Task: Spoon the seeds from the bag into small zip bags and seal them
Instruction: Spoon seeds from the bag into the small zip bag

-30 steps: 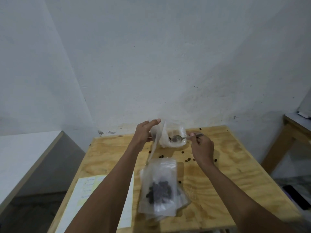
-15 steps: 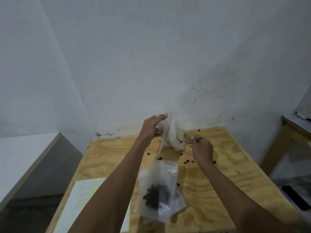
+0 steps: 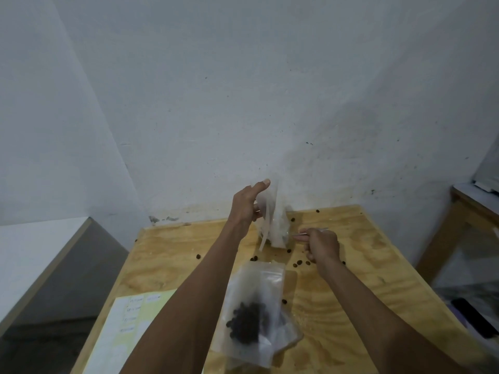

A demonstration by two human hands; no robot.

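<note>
1. The plywood table [image 3: 167, 255] fills the lower frame, with loose seeds [image 3: 299, 263] scattered toward twelve o'clock.
2. A small zip bag [image 3: 251, 314], seeds inside, lies flat at six o'clock.
3. The left hand [image 3: 244, 209] pinches the source bag [image 3: 275, 225] upright, thumb up.
4. The right hand [image 3: 321, 245] is curled round the spoon [image 3: 305, 233], at three o'clock of the bag.
5. Best to hold the mouth wide and scoop level, so fewer spill.

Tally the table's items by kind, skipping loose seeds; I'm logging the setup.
Clear plastic bags: 2, held bag, seed-filled zip bag
Spoons: 1, spoon
Paper sheets: 1, paper sheet
Total: 4
</note>
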